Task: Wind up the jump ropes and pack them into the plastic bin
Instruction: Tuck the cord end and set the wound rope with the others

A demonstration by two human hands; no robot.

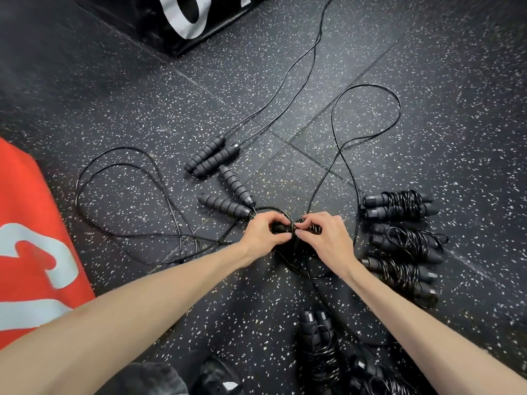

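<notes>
mid-frame: winding a jump rope
i see left hand gripping its handles, right hand pinching cord; three wound bundles right, two unwound ropes above.

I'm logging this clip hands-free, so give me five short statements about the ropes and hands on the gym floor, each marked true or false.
1. Both hands hold the same jump rope. True: the left hand grips its handles while the right hand pinches the cord at the rope being wound.
2. Wound rope bundles lie to the right of the hands. True: three wound bundles lie there in a column.
3. Every rope on the floor is already wound. False: two unwound ropes lie beyond the hands with loose cords.
4. A plastic bin stands beside the bundles. False: no bin is in view.
5. The floor is bare wood. False: it is black speckled rubber floor.
</notes>
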